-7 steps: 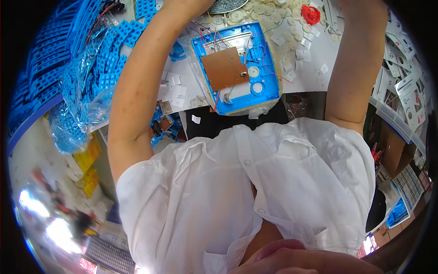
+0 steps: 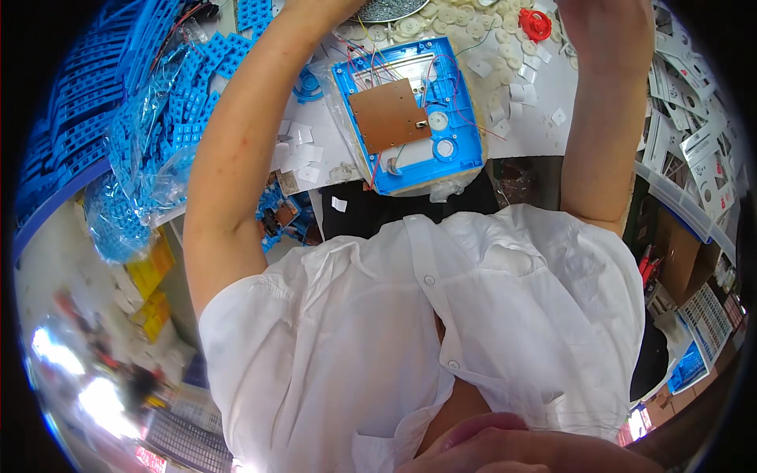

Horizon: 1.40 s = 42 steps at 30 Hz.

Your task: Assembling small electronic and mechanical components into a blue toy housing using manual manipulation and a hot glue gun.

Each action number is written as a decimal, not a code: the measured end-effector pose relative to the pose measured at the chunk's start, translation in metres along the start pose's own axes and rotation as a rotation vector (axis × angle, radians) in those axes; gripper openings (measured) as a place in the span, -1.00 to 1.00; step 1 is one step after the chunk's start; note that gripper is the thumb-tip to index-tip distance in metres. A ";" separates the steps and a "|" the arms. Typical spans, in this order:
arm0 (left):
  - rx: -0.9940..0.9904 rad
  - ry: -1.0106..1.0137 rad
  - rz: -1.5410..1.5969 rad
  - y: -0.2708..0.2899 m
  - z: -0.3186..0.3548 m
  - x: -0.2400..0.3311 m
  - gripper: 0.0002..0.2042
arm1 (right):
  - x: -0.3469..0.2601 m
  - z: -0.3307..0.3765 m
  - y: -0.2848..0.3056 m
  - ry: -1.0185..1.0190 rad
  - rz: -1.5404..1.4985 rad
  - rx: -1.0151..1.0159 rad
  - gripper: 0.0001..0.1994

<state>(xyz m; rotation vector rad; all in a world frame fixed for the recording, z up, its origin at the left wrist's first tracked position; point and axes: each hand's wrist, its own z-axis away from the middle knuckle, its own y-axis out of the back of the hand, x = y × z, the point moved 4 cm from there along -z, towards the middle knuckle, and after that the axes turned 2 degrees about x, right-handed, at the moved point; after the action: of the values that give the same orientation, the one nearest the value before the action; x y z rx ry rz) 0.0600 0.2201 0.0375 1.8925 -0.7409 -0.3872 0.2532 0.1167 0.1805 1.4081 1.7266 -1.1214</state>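
At the top edge my left hand [image 2: 330, 8] reaches beside a round dish [image 2: 394, 9] of small shiny metal bits. Its fingers are cut off by the frame. My right hand [image 2: 605, 22] is at the top right, near a red plastic part [image 2: 535, 25]; its fingers are also out of sight. Between my forearms lies an open blue plastic housing [image 2: 465, 118]. A brown circuit board [image 2: 388, 117] rests tilted on it, with thin red, yellow and green wires running out. Neither hand touches the housing.
Pale round plastic discs [image 2: 469, 17] and small white square pieces [image 2: 303, 154] are scattered over the white table. Blue keypad parts [image 2: 185, 102] crowd the left, some in clear plastic bags. Printed panels [image 2: 698, 150] fill a clear bin at the right.
My right hand has come further into view, moving nearer and slightly left. My left forearm has shifted slightly left. The housing and board look almost unmoved.
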 end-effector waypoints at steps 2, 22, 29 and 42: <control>0.044 -0.047 0.118 0.007 -0.004 0.010 -0.81 | 0.003 0.014 0.002 0.034 -0.002 -0.004 -0.49; 0.166 -0.029 0.792 0.105 0.139 0.118 -0.80 | -0.017 0.085 -0.036 -0.104 -0.425 -0.467 -0.71; 0.190 -0.043 0.813 0.105 0.139 0.116 -0.80 | -0.014 0.083 -0.036 -0.088 -0.458 -0.511 -0.71; -0.018 0.113 0.651 0.108 0.154 0.081 -0.78 | -0.008 0.092 -0.040 -0.173 -0.275 -0.441 -0.69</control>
<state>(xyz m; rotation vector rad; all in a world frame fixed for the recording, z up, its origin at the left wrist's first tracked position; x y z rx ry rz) -0.0005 0.0278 0.0742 1.5325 -1.2090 0.1233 0.2124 0.0284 0.1565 0.8028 1.9297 -0.8931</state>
